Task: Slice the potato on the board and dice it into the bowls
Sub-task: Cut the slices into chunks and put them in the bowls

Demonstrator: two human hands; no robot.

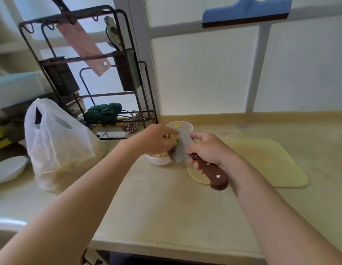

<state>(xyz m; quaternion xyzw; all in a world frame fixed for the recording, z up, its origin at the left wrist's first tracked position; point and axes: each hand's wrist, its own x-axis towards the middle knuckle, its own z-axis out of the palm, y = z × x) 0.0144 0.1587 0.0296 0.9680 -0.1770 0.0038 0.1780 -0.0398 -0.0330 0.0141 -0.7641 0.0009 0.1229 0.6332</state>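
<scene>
My right hand (pixel 206 150) is closed round the wooden handle of the knife (pixel 182 148). The knife's long axis runs from near me on the right, away and to the left, and the broad blade is tilted up with its far end over the bowls. My left hand (pixel 156 138) meets it from the left. Thumb and fingers are curled in on a clump of yellow dice (pixel 174 139), holding them against the blade's face.

The near bowl (pixel 160 160) sits right under that hand and the blade's lower edge, just beside the board (pixel 262 161), and already has potato in it. The far bowl (pixel 187 127) stands just behind it, its rim showing past my fingertips, with a few pieces inside. The drop is straight down from my left hand, which is nearer than the right. I judge it only has to pull the dice off the steel and let go.

The pale desk (pixel 166 207) runs along a white panelled wall. To my left are a plastic bag (pixel 57 142), a plate (pixel 7 169) and a wire rack (pixel 128 73).
</scene>
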